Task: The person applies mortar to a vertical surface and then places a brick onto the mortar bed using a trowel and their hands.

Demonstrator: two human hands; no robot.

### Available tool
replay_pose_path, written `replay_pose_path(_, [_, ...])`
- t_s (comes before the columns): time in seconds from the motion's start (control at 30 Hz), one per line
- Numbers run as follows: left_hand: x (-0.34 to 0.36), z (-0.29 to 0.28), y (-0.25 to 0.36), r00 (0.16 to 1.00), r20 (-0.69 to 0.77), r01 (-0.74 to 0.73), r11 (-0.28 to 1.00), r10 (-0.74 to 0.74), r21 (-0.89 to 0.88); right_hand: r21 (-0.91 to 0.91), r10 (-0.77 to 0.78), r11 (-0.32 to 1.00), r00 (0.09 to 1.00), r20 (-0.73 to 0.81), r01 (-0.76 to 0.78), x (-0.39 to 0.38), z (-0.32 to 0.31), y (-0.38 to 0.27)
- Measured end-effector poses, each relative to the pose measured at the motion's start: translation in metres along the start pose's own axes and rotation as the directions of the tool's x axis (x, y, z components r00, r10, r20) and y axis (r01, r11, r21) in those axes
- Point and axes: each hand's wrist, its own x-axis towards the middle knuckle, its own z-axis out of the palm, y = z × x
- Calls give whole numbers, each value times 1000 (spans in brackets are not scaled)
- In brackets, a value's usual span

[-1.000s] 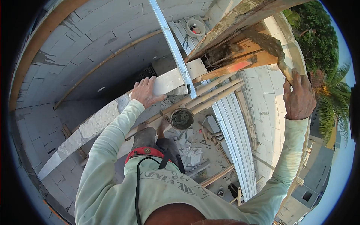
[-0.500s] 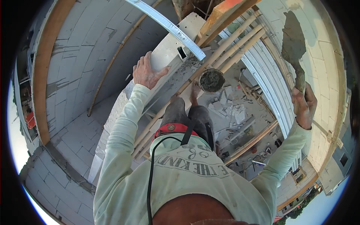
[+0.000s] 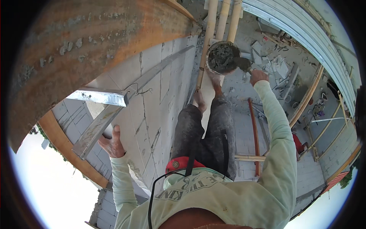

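**Trowel point(image 3: 243, 64) at bucket point(image 3: 209, 65), mortar point(image 3: 222, 56) inside**

Progress: pale block wall point(image 3: 156, 91) up on left side, joints visible; bucket well filled with dark mortar, so plenty left to use; trowel blade over bucket's right rim, reaching mortar's edge in view; judged to be at the scooping stage, with no load yet carried clear; amount of wall work remaining: cannot tell;

Right hand point(image 3: 259, 77): curled around trowel handle, fingers seemingly pressed together, tips hidden; blade out ahead of fingers, to their left; bucket just beyond blade, apart from fingers;

Left hand point(image 3: 113, 143): well apart from trowel and bucket; near grey bar point(image 3: 97, 131) and below metal channel point(image 3: 101, 96) in view; thumb raised, spread from the rest; other fingers partly hidden; cannot tell whether gripping wall edge or merely resting
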Motion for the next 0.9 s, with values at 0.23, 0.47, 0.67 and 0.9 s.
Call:
replay_pose_path(0.23, [-11,12,-8,989,-96,117,993,-114,28,-170,22,985,996,-85,-36,160,131,-61])
replay_pose_path(0.47, [-23,-76,-67,992,-8,-118,924,130,363,45,-120,991,989,-87,124,160,181,-66])
replay_pose_path(0.67, [-24,-45,-47,988,-155,21,982,9,186,169,-154,973,988,-26,157,156,174,-83])
replay_pose_path(0.9, [-29,-76,-57,988,-116,106,992,-98,64,370,1,926,977,211,-81,147,186,-87])
